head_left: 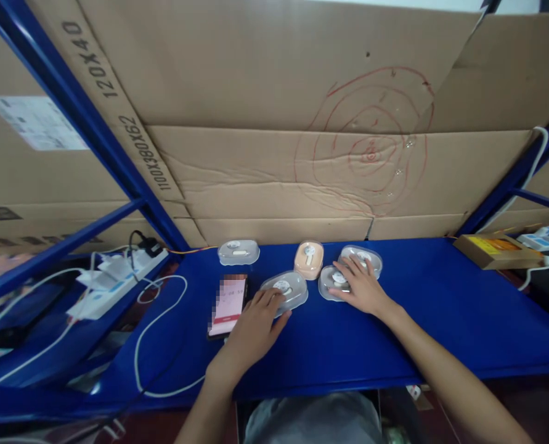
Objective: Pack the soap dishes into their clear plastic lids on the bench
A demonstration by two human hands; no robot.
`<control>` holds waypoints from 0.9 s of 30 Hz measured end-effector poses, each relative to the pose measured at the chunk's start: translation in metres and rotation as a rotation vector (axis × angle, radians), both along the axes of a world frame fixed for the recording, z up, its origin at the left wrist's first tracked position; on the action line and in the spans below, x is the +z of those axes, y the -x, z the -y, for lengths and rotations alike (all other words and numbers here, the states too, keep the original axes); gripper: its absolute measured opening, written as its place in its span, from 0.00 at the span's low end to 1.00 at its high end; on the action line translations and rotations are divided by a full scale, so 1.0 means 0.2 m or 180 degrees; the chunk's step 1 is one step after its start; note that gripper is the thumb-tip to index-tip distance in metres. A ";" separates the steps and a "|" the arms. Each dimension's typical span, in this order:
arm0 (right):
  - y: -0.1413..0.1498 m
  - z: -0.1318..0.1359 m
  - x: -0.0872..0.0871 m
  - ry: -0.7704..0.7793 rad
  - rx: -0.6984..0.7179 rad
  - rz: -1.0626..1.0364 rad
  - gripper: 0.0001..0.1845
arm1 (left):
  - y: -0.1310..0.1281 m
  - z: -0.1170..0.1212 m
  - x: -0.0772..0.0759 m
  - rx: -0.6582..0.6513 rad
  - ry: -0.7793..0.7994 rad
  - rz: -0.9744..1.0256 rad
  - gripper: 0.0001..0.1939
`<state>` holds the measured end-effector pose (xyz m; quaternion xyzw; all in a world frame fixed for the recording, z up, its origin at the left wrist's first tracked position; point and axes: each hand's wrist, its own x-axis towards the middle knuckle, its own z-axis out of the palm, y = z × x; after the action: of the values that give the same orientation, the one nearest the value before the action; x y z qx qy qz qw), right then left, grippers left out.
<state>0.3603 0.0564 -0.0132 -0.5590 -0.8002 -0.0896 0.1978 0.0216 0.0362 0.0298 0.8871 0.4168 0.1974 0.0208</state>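
On the blue shelf, my left hand [260, 320] rests its fingers on the near edge of a grey oval case [295, 290] with a clear lid. Its thumb is spread to the side. My right hand [364, 288] lies with spread fingers across two similar cases, a nearer grey case [326, 285] and a farther grey case [374, 262]. Between the hands and farther back is a peach oval case [309, 260] with a white piece under its lid. Another grey case [238, 252] sits at the back left, apart from both hands.
A phone [228, 305] with a lit screen lies left of my left hand. A white cable [138, 351] loops across the shelf's left part. Farther left is a power strip [117, 287] with plugs. A cardboard box [498, 251] stands at the right; a cardboard wall [256, 172] closes the back.
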 end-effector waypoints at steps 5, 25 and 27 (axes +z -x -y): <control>-0.02 0.00 0.02 0.0317 0.0519 0.0073 0.42 | 0.01 0.01 0.03 -0.0176 0.0291 0.0123 0.14; 0.14 0.00 -0.04 -0.0287 0.0767 -0.0050 0.37 | 0.08 -0.06 0.02 -0.0113 0.0450 0.0049 0.08; 0.14 0.02 -0.02 -0.0321 0.0708 -0.0056 0.35 | 0.08 -0.06 0.02 -0.0033 0.0480 0.0098 0.15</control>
<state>0.3317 0.0532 -0.0175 -0.4569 -0.8500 -0.1024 0.2414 0.0055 0.0485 0.0328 0.8820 0.4255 0.1791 0.0950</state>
